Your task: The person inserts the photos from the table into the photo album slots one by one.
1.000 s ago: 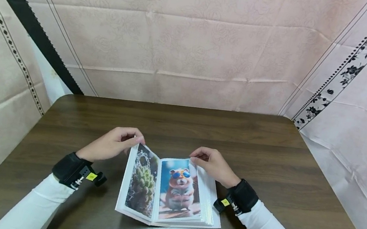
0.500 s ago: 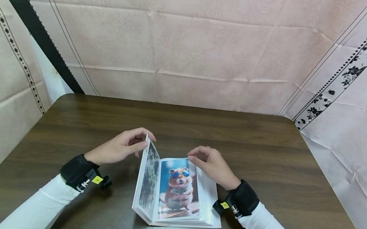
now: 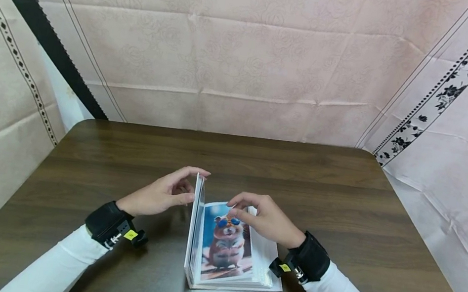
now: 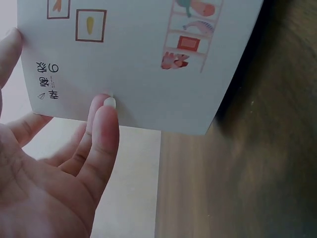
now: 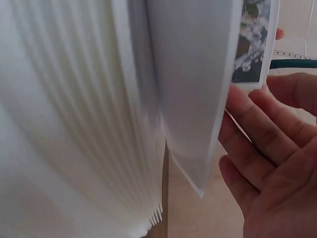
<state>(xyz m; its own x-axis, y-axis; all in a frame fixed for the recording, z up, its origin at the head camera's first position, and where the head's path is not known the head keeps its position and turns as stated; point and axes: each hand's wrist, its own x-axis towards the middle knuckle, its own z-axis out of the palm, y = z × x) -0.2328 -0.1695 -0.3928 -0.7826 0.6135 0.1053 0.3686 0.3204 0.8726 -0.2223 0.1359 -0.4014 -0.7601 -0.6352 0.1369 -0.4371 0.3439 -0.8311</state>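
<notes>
An opened photo album (image 3: pixel 268 255) lies on the wooden table, its front cover raised nearly upright on the left. Its right-hand page shows a hamster photo (image 3: pixel 223 254) with blue sunglasses. Against the outer face of the raised cover (image 4: pixel 138 89) my left hand (image 3: pixel 164 193) rests its thumb, while the index finger reaches past the far edge. My right hand (image 3: pixel 268 218) hovers low over the top of the hamster page, with loosely bent fingers at its upper edge. In the right wrist view, a white page edge (image 5: pixel 210 144) overlaps the fingertips, and part of a cactus photo (image 5: pixel 251 42) shows behind.
The brown tabletop (image 3: pixel 149 144) spreads around the album. Pale patterned cloth (image 3: pixel 227 65) hangs behind it, with more cloth (image 3: pixel 459 172) at the sides. Black camera straps (image 3: pixel 108 223) sit on both wrists over white sleeves.
My left hand has swung the front cover from lying half-open on the left up to nearly upright, hiding the cactus photo in the head view. The right hand has shifted slightly left.
</notes>
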